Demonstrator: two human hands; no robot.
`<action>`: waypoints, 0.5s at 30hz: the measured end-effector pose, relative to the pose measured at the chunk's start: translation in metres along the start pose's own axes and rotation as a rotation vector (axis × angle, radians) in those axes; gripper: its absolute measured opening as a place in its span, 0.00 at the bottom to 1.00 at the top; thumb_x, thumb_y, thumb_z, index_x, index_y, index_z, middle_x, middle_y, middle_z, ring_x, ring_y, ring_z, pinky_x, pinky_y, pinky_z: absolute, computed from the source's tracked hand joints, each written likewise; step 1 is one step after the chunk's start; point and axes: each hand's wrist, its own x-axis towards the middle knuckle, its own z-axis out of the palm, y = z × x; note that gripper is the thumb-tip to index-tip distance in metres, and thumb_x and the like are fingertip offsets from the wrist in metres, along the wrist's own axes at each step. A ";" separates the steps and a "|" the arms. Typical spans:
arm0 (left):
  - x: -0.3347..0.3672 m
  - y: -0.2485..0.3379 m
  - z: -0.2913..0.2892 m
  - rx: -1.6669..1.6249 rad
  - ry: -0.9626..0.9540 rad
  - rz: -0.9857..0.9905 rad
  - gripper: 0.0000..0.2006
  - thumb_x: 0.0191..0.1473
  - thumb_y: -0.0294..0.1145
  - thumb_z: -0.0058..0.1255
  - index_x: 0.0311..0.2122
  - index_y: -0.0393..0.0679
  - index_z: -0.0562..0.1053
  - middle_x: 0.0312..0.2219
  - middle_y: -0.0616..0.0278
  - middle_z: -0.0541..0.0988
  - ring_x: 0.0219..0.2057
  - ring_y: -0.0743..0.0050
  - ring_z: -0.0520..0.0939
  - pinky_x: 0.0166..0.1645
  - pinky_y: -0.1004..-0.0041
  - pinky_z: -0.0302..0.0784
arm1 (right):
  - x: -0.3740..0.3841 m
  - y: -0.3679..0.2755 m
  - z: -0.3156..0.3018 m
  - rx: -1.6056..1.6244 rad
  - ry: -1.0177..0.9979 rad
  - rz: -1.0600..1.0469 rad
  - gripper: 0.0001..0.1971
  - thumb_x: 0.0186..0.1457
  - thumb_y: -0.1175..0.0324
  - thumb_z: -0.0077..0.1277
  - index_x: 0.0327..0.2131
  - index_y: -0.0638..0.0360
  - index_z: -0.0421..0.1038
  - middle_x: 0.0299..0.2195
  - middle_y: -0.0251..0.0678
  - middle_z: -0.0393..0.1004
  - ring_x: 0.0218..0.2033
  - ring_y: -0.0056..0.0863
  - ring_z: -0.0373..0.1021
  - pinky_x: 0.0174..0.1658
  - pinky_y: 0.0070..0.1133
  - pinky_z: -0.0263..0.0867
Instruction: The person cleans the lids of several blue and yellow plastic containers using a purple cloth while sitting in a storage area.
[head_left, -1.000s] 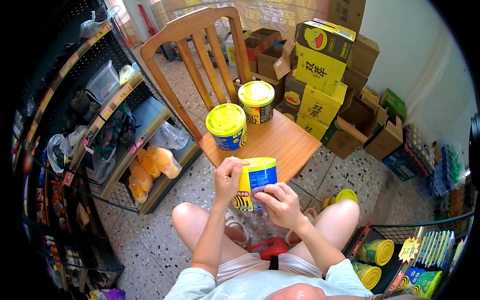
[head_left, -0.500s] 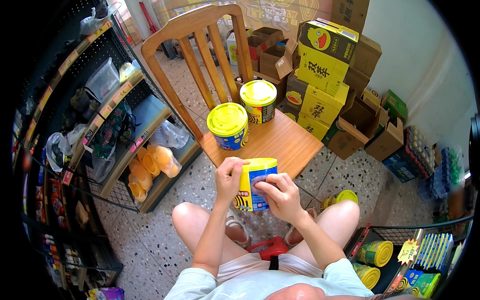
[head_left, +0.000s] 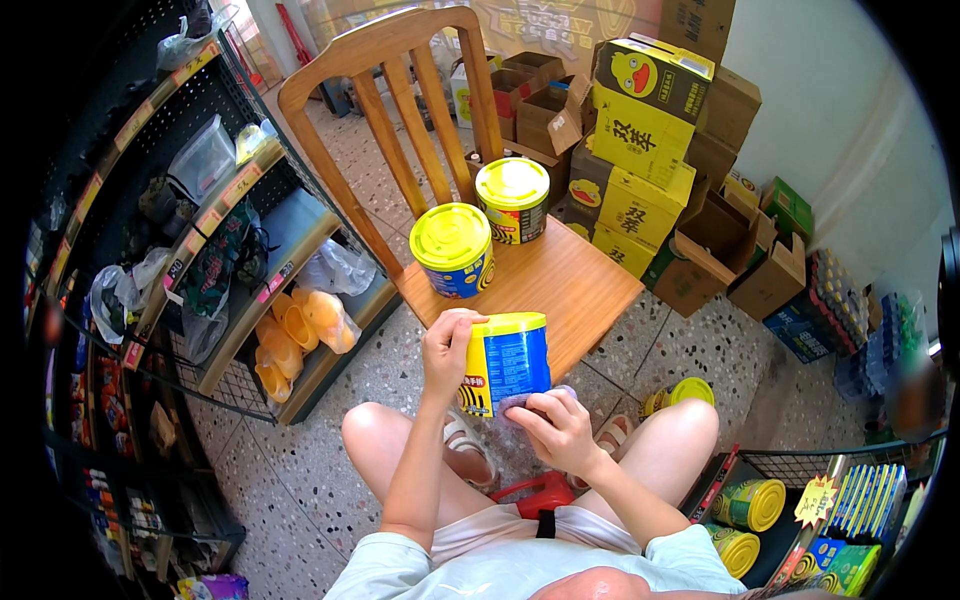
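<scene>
A yellow-lidded plastic tub (head_left: 515,362) with a blue and yellow label is held up over my knees, slightly tilted. My left hand (head_left: 447,355) grips it by the upper left edge, fingers closed. Low on the tub's right side, my right hand (head_left: 562,432) pinches a small greyish-purple cloth (head_left: 513,404) that touches the label. Two similar lidded tubs stand beyond on the wooden chair (head_left: 585,285): a blue-labelled tub (head_left: 455,252) and a darker-labelled tub (head_left: 513,202) behind it.
Another yellow-lidded tub (head_left: 688,396) is on the floor by my right foot. A red object (head_left: 545,494) lies between my thighs. Store shelves (head_left: 300,245) line the left. Stacked yellow cartons (head_left: 640,150) and open cardboard boxes (head_left: 710,245) stand beyond the chair. A display rack (head_left: 735,470) is at lower right.
My right hand has slid down the label with the cloth, from the middle to the lower right edge. The tub has turned a little, showing more of its blue panel.
</scene>
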 end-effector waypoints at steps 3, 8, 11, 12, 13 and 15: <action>0.004 0.008 -0.002 0.069 -0.020 0.056 0.14 0.62 0.31 0.44 0.35 0.33 0.79 0.33 0.54 0.81 0.39 0.64 0.81 0.46 0.70 0.74 | 0.002 -0.002 0.003 -0.010 0.006 -0.013 0.19 0.42 0.75 0.58 0.42 0.52 0.77 0.38 0.31 0.72 0.36 0.31 0.70 0.36 0.27 0.70; 0.003 0.025 0.005 0.262 -0.040 0.188 0.12 0.61 0.33 0.47 0.35 0.37 0.79 0.33 0.54 0.81 0.40 0.59 0.80 0.48 0.66 0.74 | 0.003 -0.007 0.007 -0.044 -0.005 -0.025 0.19 0.42 0.73 0.56 0.42 0.52 0.77 0.39 0.31 0.72 0.35 0.31 0.70 0.35 0.26 0.70; 0.002 0.025 0.007 0.285 -0.025 0.150 0.10 0.59 0.33 0.51 0.34 0.38 0.79 0.32 0.54 0.81 0.38 0.58 0.81 0.46 0.65 0.74 | 0.006 -0.011 0.008 -0.064 -0.017 -0.017 0.19 0.42 0.73 0.56 0.42 0.52 0.77 0.39 0.31 0.72 0.35 0.30 0.70 0.35 0.26 0.70; 0.002 0.025 0.006 0.287 -0.026 0.150 0.10 0.59 0.33 0.51 0.34 0.38 0.79 0.32 0.54 0.81 0.38 0.58 0.81 0.46 0.65 0.74 | 0.006 -0.012 0.008 -0.065 -0.019 -0.018 0.19 0.42 0.73 0.56 0.42 0.52 0.77 0.39 0.31 0.72 0.35 0.30 0.70 0.35 0.25 0.70; 0.002 0.023 0.004 0.263 -0.024 0.125 0.10 0.59 0.33 0.52 0.33 0.38 0.79 0.31 0.54 0.81 0.37 0.58 0.81 0.45 0.65 0.74 | 0.007 -0.013 0.009 -0.066 -0.021 -0.020 0.19 0.42 0.73 0.56 0.42 0.52 0.77 0.38 0.30 0.72 0.35 0.30 0.70 0.35 0.25 0.70; 0.002 0.021 0.002 0.242 -0.021 0.100 0.10 0.58 0.33 0.53 0.33 0.38 0.79 0.30 0.54 0.81 0.36 0.58 0.81 0.45 0.66 0.74 | 0.004 -0.009 0.010 -0.055 -0.002 -0.024 0.18 0.42 0.73 0.57 0.42 0.52 0.77 0.38 0.31 0.72 0.35 0.30 0.70 0.35 0.25 0.70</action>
